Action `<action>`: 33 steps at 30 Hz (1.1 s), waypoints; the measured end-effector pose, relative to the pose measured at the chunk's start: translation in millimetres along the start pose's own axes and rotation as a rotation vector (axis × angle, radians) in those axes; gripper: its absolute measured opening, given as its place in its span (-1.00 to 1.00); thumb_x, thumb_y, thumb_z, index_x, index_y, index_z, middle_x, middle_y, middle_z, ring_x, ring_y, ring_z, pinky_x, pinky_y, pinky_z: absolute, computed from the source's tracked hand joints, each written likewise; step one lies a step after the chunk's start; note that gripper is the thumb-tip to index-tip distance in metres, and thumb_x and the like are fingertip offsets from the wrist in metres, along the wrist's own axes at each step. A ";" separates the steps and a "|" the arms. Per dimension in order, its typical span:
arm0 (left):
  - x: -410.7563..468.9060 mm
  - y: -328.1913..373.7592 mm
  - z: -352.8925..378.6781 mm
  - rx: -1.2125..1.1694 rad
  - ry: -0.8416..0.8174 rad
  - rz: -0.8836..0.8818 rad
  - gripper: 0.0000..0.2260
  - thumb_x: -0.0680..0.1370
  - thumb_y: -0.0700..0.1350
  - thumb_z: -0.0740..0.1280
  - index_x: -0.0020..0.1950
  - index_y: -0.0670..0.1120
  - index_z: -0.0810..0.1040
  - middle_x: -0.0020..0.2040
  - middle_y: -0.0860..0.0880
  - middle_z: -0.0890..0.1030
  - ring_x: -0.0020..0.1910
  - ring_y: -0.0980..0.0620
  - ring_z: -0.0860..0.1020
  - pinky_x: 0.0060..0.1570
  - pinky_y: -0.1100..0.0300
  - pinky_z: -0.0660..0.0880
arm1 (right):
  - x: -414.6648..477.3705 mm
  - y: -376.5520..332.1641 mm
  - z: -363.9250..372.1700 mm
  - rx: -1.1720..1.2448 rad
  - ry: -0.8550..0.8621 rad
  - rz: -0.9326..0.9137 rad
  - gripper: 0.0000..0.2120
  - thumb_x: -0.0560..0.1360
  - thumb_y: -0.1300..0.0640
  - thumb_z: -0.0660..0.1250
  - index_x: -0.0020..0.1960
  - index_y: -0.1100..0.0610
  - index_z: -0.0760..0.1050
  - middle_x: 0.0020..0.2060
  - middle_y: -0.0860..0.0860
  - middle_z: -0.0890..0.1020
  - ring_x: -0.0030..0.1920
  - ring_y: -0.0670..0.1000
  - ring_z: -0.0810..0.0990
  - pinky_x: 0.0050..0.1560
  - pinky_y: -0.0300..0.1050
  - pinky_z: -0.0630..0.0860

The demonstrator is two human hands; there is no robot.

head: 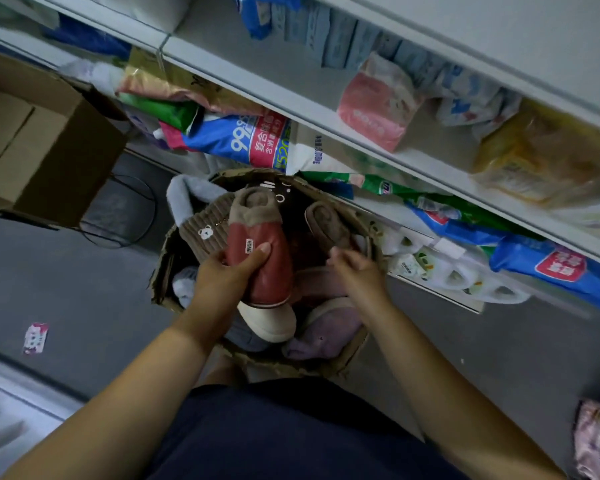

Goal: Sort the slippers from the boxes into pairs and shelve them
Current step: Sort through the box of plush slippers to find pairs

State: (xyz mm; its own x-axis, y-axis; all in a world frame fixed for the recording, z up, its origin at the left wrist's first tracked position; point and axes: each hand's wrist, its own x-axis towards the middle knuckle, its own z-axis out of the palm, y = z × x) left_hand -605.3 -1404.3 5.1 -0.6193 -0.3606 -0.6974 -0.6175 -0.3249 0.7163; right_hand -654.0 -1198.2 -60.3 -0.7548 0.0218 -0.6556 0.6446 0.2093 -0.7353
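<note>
The left hand (219, 285) grips a red slipper (267, 261), thumb across its top. The right hand (357, 271), near it, hangs loosely bent and empty. Below both sits the slipper-filled cardboard box (160, 268); beyond them, stocked shelves (243, 64).

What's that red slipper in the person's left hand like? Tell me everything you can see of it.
The red slipper has a smooth, leather-like red upper, a tan fleecy cuff round its opening and a small tag reading HOME. It points toe toward the person, opening away, above the cardboard box of other slippers. The left hand grips it from its side, thumb across the upper.
</note>
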 end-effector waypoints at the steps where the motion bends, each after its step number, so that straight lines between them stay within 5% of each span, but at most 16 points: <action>1: 1.0 -0.4 -2.2 0.015 0.003 -0.005 -0.72 0.43 -0.06 0.57 0.10 -0.05 0.65 0.01 -0.01 0.75 0.03 0.03 0.72 0.14 0.04 0.63 | 15.5 4.4 -11.0 -0.095 0.058 -0.027 -0.81 0.59 0.08 0.36 0.12 0.16 0.62 0.03 0.09 0.69 0.05 0.02 0.64 0.04 -0.15 0.53; 4: 0.5 -1.0 -6.1 0.045 -0.019 -0.008 -0.70 0.45 -0.07 0.55 0.14 -0.07 0.64 0.06 -0.05 0.74 0.06 0.00 0.71 0.17 0.01 0.62 | 56.3 25.0 -35.1 -0.286 0.073 0.030 -0.56 0.54 0.07 0.44 0.34 0.25 0.50 0.25 0.14 0.60 0.23 0.11 0.58 0.26 -0.06 0.48; 7: -6.5 -4.9 -7.7 0.076 -0.014 -0.018 -0.58 0.40 0.01 0.57 0.20 -0.08 0.63 0.08 -0.04 0.74 0.06 -0.02 0.71 0.18 -0.02 0.61 | 82.8 46.2 -34.3 -0.458 -0.026 0.010 -0.45 0.45 -0.01 0.52 0.35 0.20 0.51 0.18 0.06 0.62 0.21 0.07 0.58 0.27 -0.02 0.50; 11: -24.0 -8.8 -9.5 0.028 -0.014 -0.040 -0.45 0.38 0.03 0.57 0.32 -0.09 0.57 0.12 -0.03 0.72 0.08 -0.02 0.71 0.16 0.00 0.61 | 106.2 67.9 -23.2 -0.528 0.041 -0.041 -0.63 0.42 -0.09 0.53 0.07 0.16 0.64 -0.05 0.06 0.68 -0.01 0.04 0.61 -0.07 -0.17 0.44; 14: -38.7 -7.5 -9.0 -0.009 -0.004 -0.052 -0.48 0.36 0.04 0.55 0.26 -0.09 0.59 0.07 -0.03 0.74 0.04 -0.04 0.72 0.12 0.00 0.62 | 113.9 70.7 -23.9 -0.558 0.122 -0.139 -0.70 0.44 -0.03 0.52 -0.31 0.12 0.53 -0.36 0.07 0.56 -0.22 0.06 0.51 -0.28 -0.08 0.31; 20: -50.7 -11.2 -9.6 0.003 -0.008 -0.038 -0.41 0.20 0.11 0.68 0.16 -0.02 0.61 0.04 -0.03 0.74 0.03 -0.05 0.72 0.13 -0.02 0.61 | 69.0 56.6 -34.8 -0.356 0.296 -0.330 -0.75 0.35 0.09 0.60 -0.28 0.23 0.59 -0.35 0.11 0.59 -0.30 -0.01 0.49 -0.29 -0.09 0.42; 23: -57.6 -8.9 -7.7 0.003 -0.062 -0.001 -0.37 0.19 0.11 0.66 0.19 -0.04 0.60 0.09 -0.07 0.73 0.03 -0.05 0.72 0.09 0.00 0.62 | 24.2 31.5 -43.4 -0.224 0.355 -0.457 -0.83 0.37 0.13 0.59 -0.16 0.20 0.67 -0.29 0.01 0.58 -0.24 0.03 0.56 -0.23 -0.28 0.46; 28: -79.8 3.8 -8.4 0.020 -0.200 0.122 -0.26 0.22 0.14 0.68 0.31 -0.10 0.56 0.12 -0.07 0.72 0.07 -0.06 0.71 0.11 -0.01 0.61 | -71.4 -6.7 -52.2 -0.069 0.467 -0.583 -0.80 0.42 0.07 0.55 -0.16 0.21 0.66 -0.18 0.08 0.63 -0.11 0.06 0.64 -0.05 -0.07 0.58; 33: -115.7 22.0 -1.0 0.092 -0.328 0.278 -0.39 0.31 0.07 0.57 0.29 -0.09 0.56 0.07 -0.03 0.73 0.00 0.03 0.72 -0.10 0.22 0.63 | -175.5 -21.4 -53.1 0.204 0.616 -0.554 -0.84 0.44 0.14 0.54 -0.23 0.18 0.62 -0.21 0.01 0.68 -0.20 -0.16 0.60 -0.10 -0.24 0.50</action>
State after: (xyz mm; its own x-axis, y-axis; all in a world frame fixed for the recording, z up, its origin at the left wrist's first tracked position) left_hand -546.8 -1370.6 101.5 -0.8800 -0.1219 -0.4590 -0.4371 -0.1702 0.8832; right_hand -541.7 -1154.7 79.7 -0.8605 0.5088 -0.0252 0.1278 0.1677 -0.9775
